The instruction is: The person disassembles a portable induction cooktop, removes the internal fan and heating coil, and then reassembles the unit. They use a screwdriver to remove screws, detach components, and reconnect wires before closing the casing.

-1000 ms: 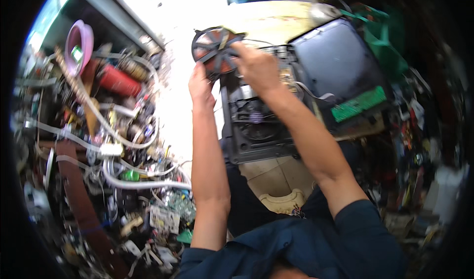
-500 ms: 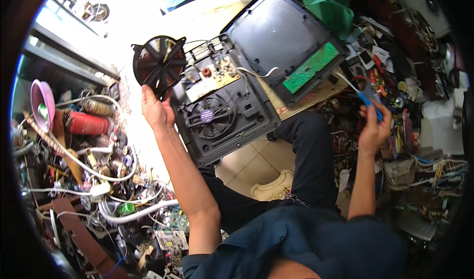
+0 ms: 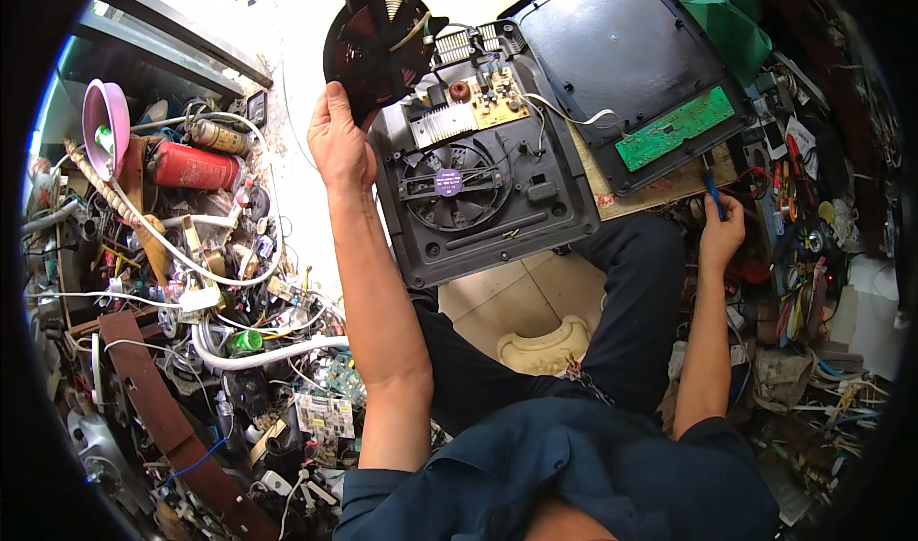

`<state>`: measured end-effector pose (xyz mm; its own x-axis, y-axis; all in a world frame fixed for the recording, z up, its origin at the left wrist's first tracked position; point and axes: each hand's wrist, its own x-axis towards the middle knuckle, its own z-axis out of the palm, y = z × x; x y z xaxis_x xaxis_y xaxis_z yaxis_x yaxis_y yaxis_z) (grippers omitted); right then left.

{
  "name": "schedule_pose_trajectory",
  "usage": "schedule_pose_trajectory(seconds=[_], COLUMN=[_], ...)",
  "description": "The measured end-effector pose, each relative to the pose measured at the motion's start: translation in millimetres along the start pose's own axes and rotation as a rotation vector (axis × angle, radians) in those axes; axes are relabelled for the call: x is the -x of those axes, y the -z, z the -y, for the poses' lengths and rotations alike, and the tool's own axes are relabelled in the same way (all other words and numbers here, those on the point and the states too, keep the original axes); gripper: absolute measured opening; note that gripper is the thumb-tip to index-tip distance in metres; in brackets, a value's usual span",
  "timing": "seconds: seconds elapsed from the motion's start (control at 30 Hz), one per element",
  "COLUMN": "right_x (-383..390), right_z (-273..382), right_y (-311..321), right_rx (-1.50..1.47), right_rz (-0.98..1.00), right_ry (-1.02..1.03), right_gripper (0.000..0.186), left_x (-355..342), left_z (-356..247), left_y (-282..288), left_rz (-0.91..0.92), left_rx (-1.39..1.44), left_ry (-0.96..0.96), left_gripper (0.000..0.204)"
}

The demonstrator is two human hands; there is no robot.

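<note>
The round black coil disc [image 3: 380, 51] was held up by the left hand [image 3: 342, 144], its lower rim pinched with the thumb in front; the other fingers were partly hidden, so their spread could not be told. To the right of those fingers, a black casing base [image 3: 531, 214] was laid open, with a fan [image 3: 448, 182] and a tan circuit board [image 3: 502, 101] exposed inside it. By the curled fingers of the right hand [image 3: 722, 230], a blue screwdriver [image 3: 713, 197] was pinched at its handle, the shaft pointed away from them. Beyond those fingertips, a black lid [image 3: 607, 58] was seen, a green circuit board [image 3: 675, 128] fixed near its closest edge. The two boards were bridged by a white cable [image 3: 583, 118].
</note>
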<state>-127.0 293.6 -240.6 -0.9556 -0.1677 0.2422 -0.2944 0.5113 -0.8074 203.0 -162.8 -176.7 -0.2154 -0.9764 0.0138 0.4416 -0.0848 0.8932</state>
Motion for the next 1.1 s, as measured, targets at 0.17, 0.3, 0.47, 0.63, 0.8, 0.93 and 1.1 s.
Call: schedule_pose_trajectory(seconds=[0.17, 0.3, 0.47, 0.63, 0.8, 0.93, 1.1], right_x=[-14.3, -14.2, -19.9, 16.6, 46.1, 33.7, 22.0], right_z=[3.9, 3.3, 9.1, 90.0, 229.5, 288.4, 306.4], right_y=[-1.7, -5.1, -8.4, -7.3, -67.9, -150.9, -216.7], right_rx=[0.139, 0.107, 0.356, 0.139, -0.229, -0.359, -0.59], right_rz=[-0.005, 0.006, -0.035, -0.032, 0.65, 0.975, 1.205], right_ry=[0.103, 0.127, 0.262, 0.368, 0.306, -0.003, -0.297], right_gripper=[0.023, 0.026, 0.034, 0.03, 0.019, 0.029, 0.025], left_x=[0.4, -0.4, -1.5, 0.8, 7.2, 9.2, 10.5], left_z=[-3.1, -4.8, -1.7, 0.7, -3.5, -2.3, -0.1], left_y=[-4.8, -4.4, 0.5, 0.6, -9.7, -11.5, -16.3], left_rz=[0.034, 0.023, 0.025, 0.072, 0.105, 0.104, 0.13], left_rx=[-0.016, -0.007, -0.004, -0.082, -0.159, -0.246, -0.265], left_ry=[-0.024, -0.038, -0.028, -0.08, -0.132, -0.184, -0.244], left_gripper=[0.034, 0.034, 0.033, 0.034, 0.034, 0.033, 0.03])
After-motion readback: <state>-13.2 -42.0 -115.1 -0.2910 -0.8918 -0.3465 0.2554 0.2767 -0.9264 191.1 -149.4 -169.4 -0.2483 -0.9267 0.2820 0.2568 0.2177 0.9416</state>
